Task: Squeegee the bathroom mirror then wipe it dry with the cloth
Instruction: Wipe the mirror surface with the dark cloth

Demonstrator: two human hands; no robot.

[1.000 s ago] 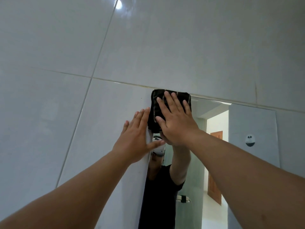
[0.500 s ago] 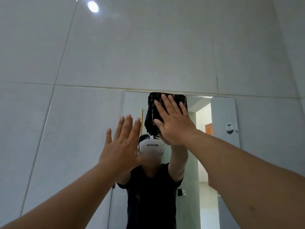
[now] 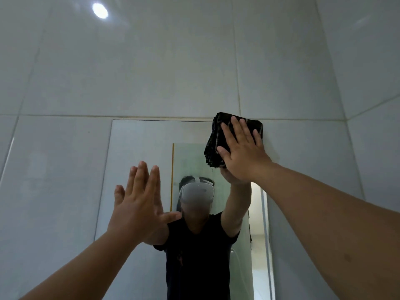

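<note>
The bathroom mirror (image 3: pixel 142 152) hangs on the tiled wall ahead, and it reflects a person in a black shirt. A folded dark cloth (image 3: pixel 218 144) is pressed flat against the mirror's top right corner, partly over the edge onto the tile. My right hand (image 3: pixel 242 150) lies spread on the cloth and holds it to the glass. My left hand (image 3: pixel 140 204) is raised with fingers apart, flat on or just in front of the lower left part of the mirror, holding nothing. No squeegee is in view.
Large glossy grey wall tiles (image 3: pixel 151 72) surround the mirror, with a bright light reflection (image 3: pixel 100 10) high up at the left. A side wall (image 3: pixel 376 105) meets the mirror wall at the right. The mirror shows a doorway behind the person.
My right hand has slid the cloth along the mirror's top edge from its left corner to its right corner. My left hand left the mirror's left edge and now sits lower, over the glass.
</note>
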